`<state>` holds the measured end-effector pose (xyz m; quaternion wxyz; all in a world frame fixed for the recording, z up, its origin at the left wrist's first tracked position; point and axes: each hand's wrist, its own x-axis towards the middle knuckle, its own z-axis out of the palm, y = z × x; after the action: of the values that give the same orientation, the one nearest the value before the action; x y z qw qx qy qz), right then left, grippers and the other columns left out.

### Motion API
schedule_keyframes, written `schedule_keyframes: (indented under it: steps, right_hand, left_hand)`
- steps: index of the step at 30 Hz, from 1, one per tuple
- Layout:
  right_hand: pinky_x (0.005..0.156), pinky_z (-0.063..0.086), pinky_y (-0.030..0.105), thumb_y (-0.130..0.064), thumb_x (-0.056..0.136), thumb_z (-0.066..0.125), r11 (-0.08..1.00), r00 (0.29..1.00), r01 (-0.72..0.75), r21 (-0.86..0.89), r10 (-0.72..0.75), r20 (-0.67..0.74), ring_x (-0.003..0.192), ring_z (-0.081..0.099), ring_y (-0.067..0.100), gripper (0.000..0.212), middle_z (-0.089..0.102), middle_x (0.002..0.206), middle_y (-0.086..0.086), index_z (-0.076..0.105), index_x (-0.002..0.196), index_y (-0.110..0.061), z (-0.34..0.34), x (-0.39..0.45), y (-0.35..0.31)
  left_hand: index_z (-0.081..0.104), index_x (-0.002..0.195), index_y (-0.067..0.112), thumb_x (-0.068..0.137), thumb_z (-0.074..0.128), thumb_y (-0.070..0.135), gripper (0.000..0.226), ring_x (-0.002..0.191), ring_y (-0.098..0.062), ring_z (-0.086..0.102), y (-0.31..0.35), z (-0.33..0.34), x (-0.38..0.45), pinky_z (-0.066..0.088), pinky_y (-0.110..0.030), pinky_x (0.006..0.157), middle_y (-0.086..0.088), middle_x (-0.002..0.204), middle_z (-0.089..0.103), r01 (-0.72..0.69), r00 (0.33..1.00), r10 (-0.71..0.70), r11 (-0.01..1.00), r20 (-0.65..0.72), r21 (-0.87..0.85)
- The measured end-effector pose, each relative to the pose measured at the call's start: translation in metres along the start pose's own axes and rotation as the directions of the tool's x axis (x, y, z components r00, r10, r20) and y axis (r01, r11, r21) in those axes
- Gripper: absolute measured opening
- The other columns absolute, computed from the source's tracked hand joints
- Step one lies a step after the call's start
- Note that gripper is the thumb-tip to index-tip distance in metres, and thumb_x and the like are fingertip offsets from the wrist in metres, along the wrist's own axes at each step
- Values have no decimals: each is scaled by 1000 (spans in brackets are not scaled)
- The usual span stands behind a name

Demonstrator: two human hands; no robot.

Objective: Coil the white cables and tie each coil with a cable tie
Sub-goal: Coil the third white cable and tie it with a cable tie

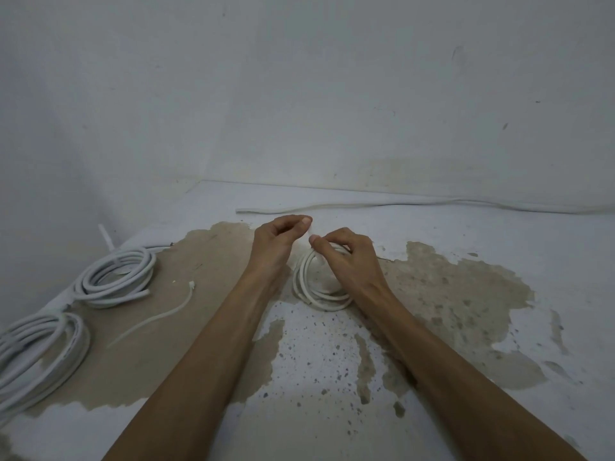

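White coil point(317, 287) stands on edge, right hand point(346, 251) gripping it, left hand point(279, 234) pinching its tie point(312, 232).

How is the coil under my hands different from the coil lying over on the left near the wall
The coil under the hands is smaller and tighter; the left coil near the wall is wider with looser loops. The first is held by the right hand while the left hand pinches a thin white strip above it; the left coil lies untouched with a cable end sticking out. Both are white cable, lying on the floor.
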<state>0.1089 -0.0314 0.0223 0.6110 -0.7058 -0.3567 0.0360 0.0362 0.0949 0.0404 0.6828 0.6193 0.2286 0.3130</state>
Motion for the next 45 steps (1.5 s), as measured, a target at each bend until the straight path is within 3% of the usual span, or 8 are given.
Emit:
schedule_keyframes:
  steps: [8,17,22,27,33,40,42,45]
  right_hand:
    - [75,48,9,-27,93,69,989,985,-100,106,83,152,84,71,0,20,78,84,-7,81,88,-12,-9,2,-14]
    - [52,37,7,-22,95,67,992,989,-94,87,83,122,47,53,-4,24,60,50,-17,78,85,-2,-9,0,-11]
    - [58,48,30,-30,94,67,988,987,-134,83,125,104,55,62,12,29,72,70,4,76,77,-9,-7,2,-9]
    - [56,43,13,-31,94,67,985,983,-162,65,155,99,54,60,0,26,69,63,-8,78,79,-12,-3,3,-9]
    - [58,43,10,-32,94,66,983,978,-179,40,174,112,64,65,2,25,74,76,-3,77,79,-15,0,3,-9]
    - [59,40,15,-38,100,58,991,989,-93,-92,103,106,52,56,-2,35,60,55,-14,65,68,-25,-1,2,-6]
    - [60,39,15,-40,101,56,993,994,-96,-72,100,43,55,56,-5,36,59,56,-16,64,69,-26,-2,1,-6]
    - [58,43,17,-45,101,54,966,964,-244,81,251,-91,55,57,-2,38,62,64,-12,72,82,-17,-7,4,-6]
  left_hand:
    - [77,90,17,88,76,25,8,97,-2,69,1,1,-1,50,-26,96,11,90,76,-111,994,111,990,3,87]
    - [70,94,18,95,69,20,3,83,2,62,-4,12,15,45,-10,69,8,92,69,1,981,9,999,-193,49]
    - [70,94,19,95,68,21,3,88,-5,63,-9,17,21,48,-17,78,5,95,69,-12,976,25,998,-214,61]
    - [71,97,16,95,68,21,6,87,-1,62,-6,9,24,48,-16,77,7,94,69,8,981,15,993,-193,117]
    - [68,78,16,93,70,13,16,78,-10,62,-2,20,27,51,-28,84,4,81,67,95,957,-71,993,-280,72]
    - [71,98,11,98,65,24,13,85,-12,65,-3,20,24,58,-30,85,5,92,68,39,979,-1,982,-203,186]
    - [68,110,13,100,60,39,29,84,-12,70,-1,17,13,59,-24,71,3,101,70,29,995,-7,972,-97,234]
    - [67,111,16,100,47,56,46,78,-13,75,-4,12,-10,61,-27,73,0,95,76,11,995,-45,935,89,354]
